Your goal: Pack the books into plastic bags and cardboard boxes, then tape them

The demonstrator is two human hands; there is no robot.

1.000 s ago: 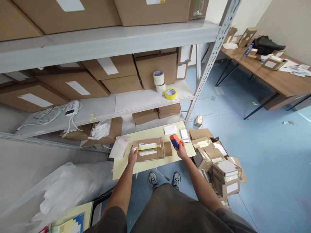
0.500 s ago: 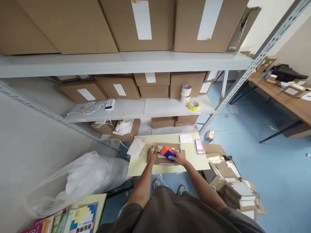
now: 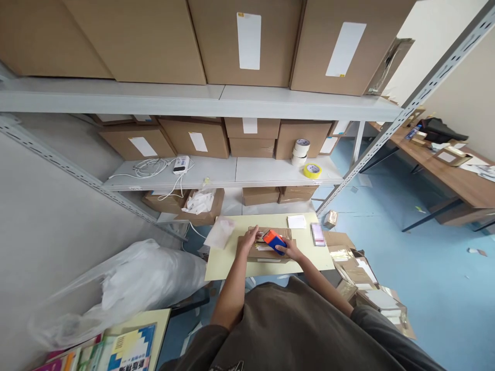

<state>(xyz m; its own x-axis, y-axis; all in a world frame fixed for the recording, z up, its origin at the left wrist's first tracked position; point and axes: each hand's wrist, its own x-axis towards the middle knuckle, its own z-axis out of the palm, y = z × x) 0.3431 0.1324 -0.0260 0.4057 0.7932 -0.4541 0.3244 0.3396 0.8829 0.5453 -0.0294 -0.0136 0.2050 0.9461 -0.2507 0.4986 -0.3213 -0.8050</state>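
A flat brown cardboard box (image 3: 268,252) with clear tape and white labels lies on a pale yellow tabletop (image 3: 228,265). My right hand (image 3: 291,250) is closed around the blue end of an orange-and-blue block-shaped tool (image 3: 275,241), held tilted over the box. Its exact kind is too small to make out. At the box's upper left is my left hand (image 3: 249,239), its fingers stretched out over the top and holding nothing visible. White paper slips (image 3: 296,222) and a blurred phone-like item (image 3: 317,234) lie to the right.
Shelving with large cartons (image 3: 247,41) rises behind the table. Tape rolls (image 3: 311,170) and a power strip (image 3: 181,165) rest on its middle shelf. A bulging plastic bag (image 3: 154,278) stands at left, and flattened and piled cartons (image 3: 356,268) at right. A brown desk (image 3: 444,159) stands farther right.
My left hand has moved off the box's left edge, up and to the right over its top. The orange-and-blue tool has shifted slightly right in the view, which has also moved.
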